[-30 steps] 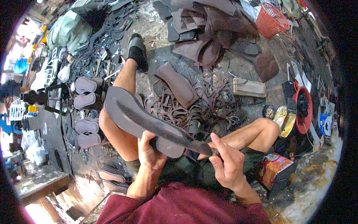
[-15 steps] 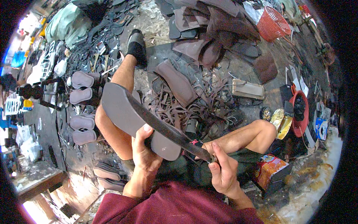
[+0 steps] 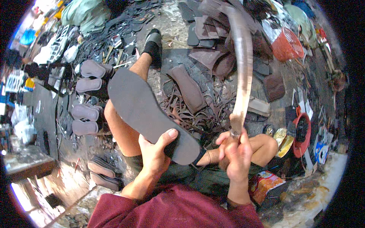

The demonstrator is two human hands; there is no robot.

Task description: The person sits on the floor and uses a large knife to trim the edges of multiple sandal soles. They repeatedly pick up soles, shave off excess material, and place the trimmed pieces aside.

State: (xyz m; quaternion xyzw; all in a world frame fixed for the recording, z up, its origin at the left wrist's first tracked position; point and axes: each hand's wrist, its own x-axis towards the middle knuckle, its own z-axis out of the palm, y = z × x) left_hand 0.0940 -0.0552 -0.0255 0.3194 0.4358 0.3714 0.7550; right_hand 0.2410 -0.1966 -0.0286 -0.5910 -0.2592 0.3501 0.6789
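My left hand [image 3: 155,152] grips a large dark grey shoe sole [image 3: 142,104] near its lower end, with the thumb lying on top. The sole is tilted in front of my left leg, its flat face towards me. In my right hand [image 3: 236,155], the fingers are wrapped round the handle of a long curved knife [image 3: 243,72]. Its blade points up and away from me, apart from the sole and smeared by motion. Beyond the sole lies a brown padded sole [image 3: 186,89] on a heap of trimmed strips [image 3: 190,117].
Finished-looking sandals [image 3: 87,112] stand in pairs on the left, with another pair [image 3: 102,171] nearer me. Brown sheet pieces [image 3: 213,60] are piled at the far side. A red basket [image 3: 287,45], a red bowl [image 3: 303,146] and a pale block [image 3: 259,107] lie to the right.
The knife has swung up off the sole's edge and now points away from me. My right hand has moved slightly right and up. The sole has turned to show its flat face more.
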